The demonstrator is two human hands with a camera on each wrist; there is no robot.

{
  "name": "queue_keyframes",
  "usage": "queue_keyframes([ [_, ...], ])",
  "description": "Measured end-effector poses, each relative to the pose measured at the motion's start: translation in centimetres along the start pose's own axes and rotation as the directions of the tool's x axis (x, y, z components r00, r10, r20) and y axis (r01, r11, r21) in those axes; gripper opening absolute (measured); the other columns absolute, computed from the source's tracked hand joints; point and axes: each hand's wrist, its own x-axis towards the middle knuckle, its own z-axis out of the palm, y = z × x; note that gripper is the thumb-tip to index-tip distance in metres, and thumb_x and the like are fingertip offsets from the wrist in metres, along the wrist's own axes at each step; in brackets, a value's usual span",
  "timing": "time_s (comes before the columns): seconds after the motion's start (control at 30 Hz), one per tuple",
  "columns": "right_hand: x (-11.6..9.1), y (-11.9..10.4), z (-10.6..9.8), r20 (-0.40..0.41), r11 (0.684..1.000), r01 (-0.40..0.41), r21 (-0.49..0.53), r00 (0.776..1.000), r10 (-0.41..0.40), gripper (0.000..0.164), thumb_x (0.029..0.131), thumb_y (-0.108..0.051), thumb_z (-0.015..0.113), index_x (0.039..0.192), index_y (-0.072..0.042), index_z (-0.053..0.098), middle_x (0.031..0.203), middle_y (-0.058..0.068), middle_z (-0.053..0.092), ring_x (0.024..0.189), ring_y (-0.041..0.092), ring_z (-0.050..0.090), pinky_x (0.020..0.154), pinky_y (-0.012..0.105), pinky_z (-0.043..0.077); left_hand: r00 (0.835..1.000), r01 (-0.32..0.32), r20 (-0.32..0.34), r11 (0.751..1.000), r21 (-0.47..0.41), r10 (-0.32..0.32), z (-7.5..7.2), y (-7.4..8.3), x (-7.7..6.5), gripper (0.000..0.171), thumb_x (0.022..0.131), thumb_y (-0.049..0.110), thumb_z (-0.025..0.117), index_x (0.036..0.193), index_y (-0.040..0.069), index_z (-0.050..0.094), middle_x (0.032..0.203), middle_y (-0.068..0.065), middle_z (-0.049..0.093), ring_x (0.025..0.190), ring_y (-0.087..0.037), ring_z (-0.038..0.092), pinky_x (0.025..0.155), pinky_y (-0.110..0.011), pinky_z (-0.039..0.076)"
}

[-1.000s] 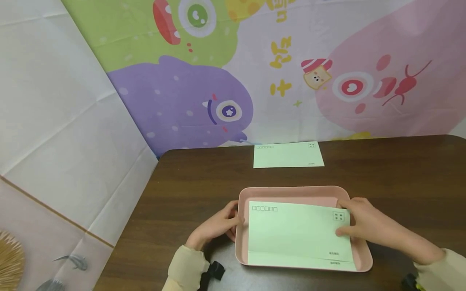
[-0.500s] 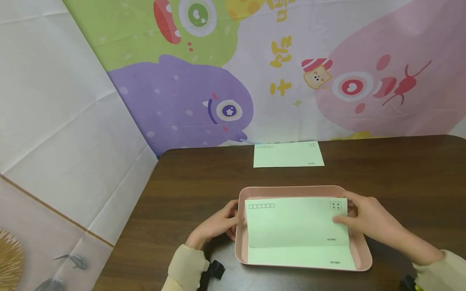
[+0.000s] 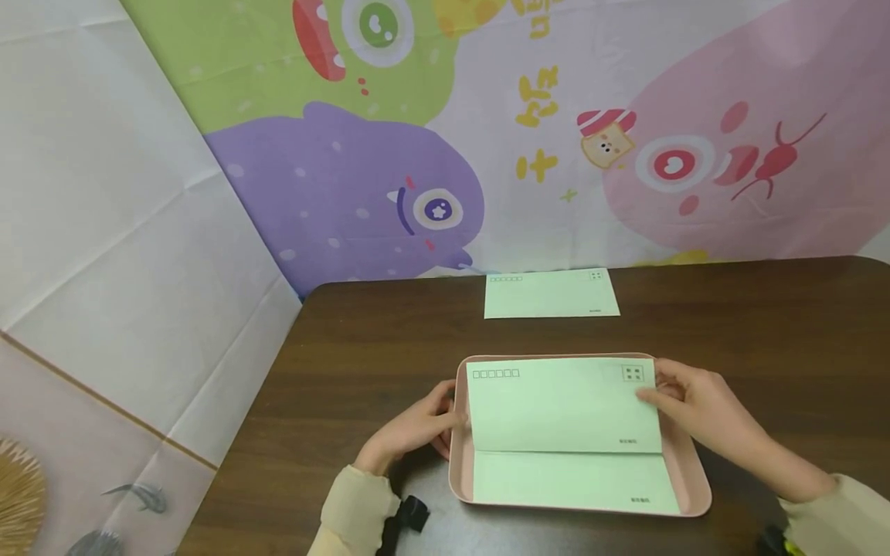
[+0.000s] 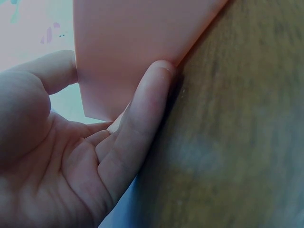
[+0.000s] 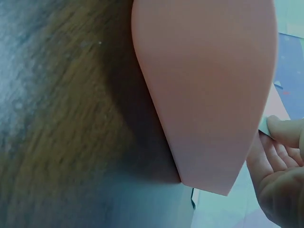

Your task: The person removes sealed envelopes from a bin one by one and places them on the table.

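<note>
In the head view, my right hand [image 3: 709, 401] pinches a pale green envelope [image 3: 563, 409] by its right edge, thumb in front and fingers behind. It is raised and tilted over a pink tray [image 3: 688, 483]. A second green envelope [image 3: 573, 483] lies in the tray, its lower strip showing beneath the first. My left hand [image 3: 417, 425] grips the tray's left side. The left wrist view has that thumb over the rim and the fingers along the outer tray wall [image 4: 137, 52]. In the right wrist view, my right hand [image 5: 285, 166] is just past the tray wall [image 5: 204, 85].
Another green envelope [image 3: 552, 296] lies flat at the back of the dark wooden table [image 3: 368, 332], beyond the tray. Behind it hangs a cloth [image 3: 348, 201] printed with cartoon monsters. A pale sheet [image 3: 139, 193] covers the left side.
My right hand has lifted the upper envelope and moved it back and slightly left, uncovering more of the one below. The left hand and the tray have stayed in place.
</note>
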Motion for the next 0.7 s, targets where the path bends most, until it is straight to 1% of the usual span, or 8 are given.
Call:
queue_keyframes([
  [0.2,0.7,-0.2,0.0,-0.033,0.998,0.066,-0.012,0.997,-0.066,0.016,0.086,-0.014,0.061,0.077,-0.012,0.048,0.054,-0.010,0.025,0.047,-0.002,0.019,0.040,0.017,0.020,1.000,-0.004,0.012,1.000,0.000,0.004,-0.2,0.0,0.0,0.058,0.091,0.024,0.054,0.138,0.009,0.024,0.095,-0.014,0.053,0.056,-0.017,0.059,0.053,-0.037,0.055],
  [0.27,1.0,-0.4,-0.1,-0.033,0.998,0.067,-0.017,0.997,-0.068,0.014,0.088,-0.013,0.059,0.078,-0.012,0.049,0.054,-0.009,0.029,0.046,-0.001,0.021,0.040,0.018,0.022,1.000,-0.003,0.012,1.000,-0.001,0.003,-0.2,0.0,-0.1,0.058,0.091,0.024,0.054,0.138,0.010,0.024,0.095,-0.014,0.053,0.057,-0.018,0.059,0.053,-0.037,0.055],
  [0.3,1.2,-0.5,-0.2,-0.030,0.998,0.057,-0.014,0.998,-0.057,0.014,0.089,-0.014,0.057,0.079,-0.012,0.049,0.055,-0.008,0.030,0.046,-0.001,0.023,0.040,0.018,0.023,1.000,-0.002,0.010,1.000,-0.001,0.002,-0.2,0.0,-0.1,0.058,0.091,0.024,0.054,0.138,0.010,0.024,0.095,-0.013,0.054,0.057,-0.018,0.059,0.053,-0.037,0.055],
  [0.37,1.7,-0.7,-0.3,-0.028,1.000,0.029,-0.004,0.999,-0.029,0.011,0.090,-0.014,0.056,0.081,-0.010,0.050,0.057,-0.005,0.042,0.047,-0.002,0.033,0.042,0.018,0.030,1.000,0.000,0.005,1.000,0.002,0.000,-0.2,0.0,-0.1,0.058,0.090,0.023,0.055,0.138,0.011,0.025,0.094,-0.013,0.054,0.057,-0.018,0.059,0.053,-0.037,0.055],
  [0.43,2.2,-0.9,-0.5,-0.021,1.000,-0.010,0.017,1.000,0.011,0.009,0.090,-0.015,0.055,0.088,-0.006,0.055,0.066,0.002,0.057,0.052,-0.003,0.045,0.046,0.018,0.040,1.000,0.003,0.002,1.000,0.006,-0.003,-0.2,0.0,-0.1,0.057,0.090,0.023,0.055,0.137,0.011,0.026,0.094,-0.013,0.054,0.058,-0.018,0.059,0.054,-0.037,0.055],
  [0.5,2.7,-1.0,-0.6,-0.021,0.998,-0.048,0.033,0.999,0.049,0.016,0.090,-0.018,0.056,0.096,-0.003,0.059,0.078,0.009,0.065,0.061,-0.002,0.054,0.051,0.019,0.046,1.000,0.007,0.000,1.000,0.010,-0.007,-0.1,0.0,0.0,0.057,0.090,0.024,0.055,0.137,0.012,0.026,0.093,-0.013,0.054,0.058,-0.018,0.059,0.054,-0.037,0.055],
  [0.57,3.0,-1.0,-0.8,-0.028,0.997,-0.072,0.036,0.997,0.073,0.024,0.090,-0.020,0.056,0.103,0.000,0.061,0.088,0.014,0.067,0.068,-0.001,0.059,0.055,0.020,0.050,1.000,0.009,-0.001,1.000,0.008,-0.009,-0.1,0.1,0.0,0.057,0.090,0.024,0.055,0.137,0.011,0.027,0.093,-0.013,0.054,0.058,-0.018,0.059,0.054,-0.037,0.055],
  [0.7,3.8,-0.8,-0.9,-0.054,0.994,-0.111,0.015,0.992,0.112,0.030,0.090,-0.026,0.056,0.106,-0.001,0.062,0.091,0.015,0.068,0.071,-0.001,0.058,0.057,0.019,0.048,1.000,0.017,0.001,1.000,-0.003,-0.017,-0.1,0.1,-0.1,0.057,0.090,0.023,0.055,0.138,0.012,0.026,0.094,-0.014,0.053,0.060,-0.020,0.060,0.055,-0.039,0.055],
])
